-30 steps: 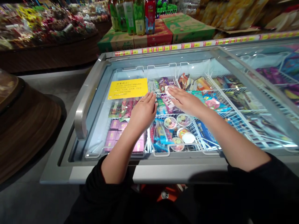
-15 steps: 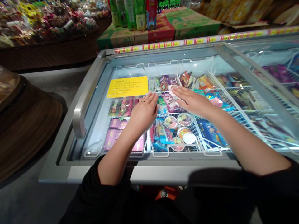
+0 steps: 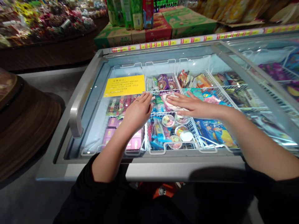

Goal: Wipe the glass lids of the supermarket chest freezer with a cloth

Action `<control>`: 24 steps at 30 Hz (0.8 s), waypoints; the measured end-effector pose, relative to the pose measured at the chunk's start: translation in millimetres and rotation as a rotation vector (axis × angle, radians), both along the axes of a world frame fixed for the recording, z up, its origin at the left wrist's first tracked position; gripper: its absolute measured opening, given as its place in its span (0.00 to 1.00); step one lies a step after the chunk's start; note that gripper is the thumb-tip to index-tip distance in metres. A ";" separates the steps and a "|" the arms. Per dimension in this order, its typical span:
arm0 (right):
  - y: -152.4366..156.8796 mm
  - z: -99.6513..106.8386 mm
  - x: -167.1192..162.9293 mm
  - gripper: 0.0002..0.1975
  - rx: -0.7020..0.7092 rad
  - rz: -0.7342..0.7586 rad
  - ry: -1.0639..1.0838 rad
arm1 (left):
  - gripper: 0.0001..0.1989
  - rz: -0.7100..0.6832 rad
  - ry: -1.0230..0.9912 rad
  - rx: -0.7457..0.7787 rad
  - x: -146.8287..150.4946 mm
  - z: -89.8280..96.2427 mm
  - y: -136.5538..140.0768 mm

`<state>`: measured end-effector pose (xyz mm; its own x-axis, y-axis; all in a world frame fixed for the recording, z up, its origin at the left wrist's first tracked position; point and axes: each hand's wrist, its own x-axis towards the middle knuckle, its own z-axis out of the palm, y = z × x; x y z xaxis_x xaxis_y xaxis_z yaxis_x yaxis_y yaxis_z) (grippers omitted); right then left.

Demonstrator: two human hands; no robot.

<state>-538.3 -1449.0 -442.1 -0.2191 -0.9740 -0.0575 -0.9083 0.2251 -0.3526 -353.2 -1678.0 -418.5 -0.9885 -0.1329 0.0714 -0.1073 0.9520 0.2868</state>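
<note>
One right hand [image 3: 190,105], fingers spread wide and palm down, lies flat over a white cloth [image 3: 171,106] on the glass lid [image 3: 92,119] of a shop freezer [image 3: 57,169], seemingly pressing the cloth rather than gripping it. The left hand [image 3: 138,111], fingers straight and close together, sits just beside it; whether anything lies under that palm cannot be told. With only a flat palm to control it, the cloth could bunch or slip from beneath the fingers. The yellow sign [image 3: 125,85] is near the left fingertips, and a stray sweep could lift or crease its lower edge. Leaning too hard on both outstretched arms could strain the glass above the ice-cream cups [image 3: 168,120], or shift the lid if it slides
</note>
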 end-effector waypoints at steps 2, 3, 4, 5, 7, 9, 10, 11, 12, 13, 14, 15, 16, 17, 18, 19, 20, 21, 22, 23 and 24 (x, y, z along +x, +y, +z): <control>-7.4 -2.3 1.7 0.33 -0.029 -0.092 0.041 | 0.26 -0.014 -0.008 -0.006 -0.5 0.4 5.6; -12.9 -3.9 5.2 0.33 -0.052 -0.126 0.064 | 0.26 -0.024 -0.008 -0.008 -0.8 0.1 8.2; -18.7 -5.4 10.3 0.34 -0.070 -0.140 0.081 | 0.26 -0.035 -0.004 -0.009 -1.0 -0.7 10.1; -24.0 -6.4 16.3 0.34 -0.082 -0.134 0.090 | 0.26 -0.046 0.001 -0.008 -1.2 -1.8 11.1; -31.1 -6.2 28.6 0.36 -0.081 -0.073 0.079 | 0.26 -0.062 0.017 0.000 -1.3 -4.4 9.8; -31.2 -2.9 35.7 0.37 -0.064 0.011 0.041 | 0.26 -0.062 0.031 0.010 -0.9 -6.5 5.0; -28.5 -0.6 35.8 0.37 -0.055 0.046 0.020 | 0.26 -0.056 0.035 0.014 -0.4 -7.0 2.0; -24.6 1.8 33.3 0.36 -0.047 0.072 -0.001 | 0.26 -0.046 0.038 0.017 0.1 -7.1 -0.9; -19.8 3.8 28.4 0.35 -0.040 0.087 -0.020 | 0.27 -0.034 0.040 0.019 0.6 -6.8 -3.4; -14.9 5.2 21.6 0.34 -0.035 0.089 -0.033 | 0.27 -0.024 0.042 0.020 1.1 -6.3 -5.0; -10.5 5.8 13.8 0.34 -0.030 0.075 -0.040 | 0.27 -0.019 0.046 0.021 1.4 -5.5 -5.7; -7.3 5.4 5.9 0.33 -0.028 0.045 -0.039 | 0.27 -0.018 0.049 0.020 1.6 -4.5 -5.3; -5.8 4.1 -0.9 0.33 -0.032 0.000 -0.030 | 0.27 -0.023 0.052 0.019 1.6 -3.4 -3.8; -6.2 1.9 -6.1 0.33 -0.040 -0.057 -0.012 | 0.27 -0.031 0.052 0.017 1.4 -2.4 -1.3; -8.7 -0.8 -9.0 0.33 -0.053 -0.114 0.012 | 0.27 -0.041 0.048 0.014 1.0 -1.3 1.8; -12.7 -3.8 -9.8 0.33 -0.070 -0.166 0.039 | 0.27 -0.051 0.041 0.010 0.4 -0.5 5.4; -17.7 -6.6 -8.6 0.33 -0.086 -0.206 0.066 | 0.27 -0.060 0.032 0.006 -0.2 0.1 9.1; -22.8 -8.7 -6.3 0.34 -0.099 -0.227 0.086 | 0.27 -0.067 0.022 0.002 -0.8 0.4 12.5; -26.8 -9.9 -3.4 0.34 -0.104 -0.227 0.097 | 0.27 -0.074 0.011 0.000 -1.3 0.2 15.3; -28.8 -9.9 -0.9 0.35 -0.100 -0.207 0.096 | 0.27 -0.078 0.000 -0.001 -1.8 -0.3 17.3; -28.1 -8.5 0.6 0.35 -0.087 -0.171 0.081 | 0.27 -0.081 -0.009 0.000 -2.1 -1.1 18.3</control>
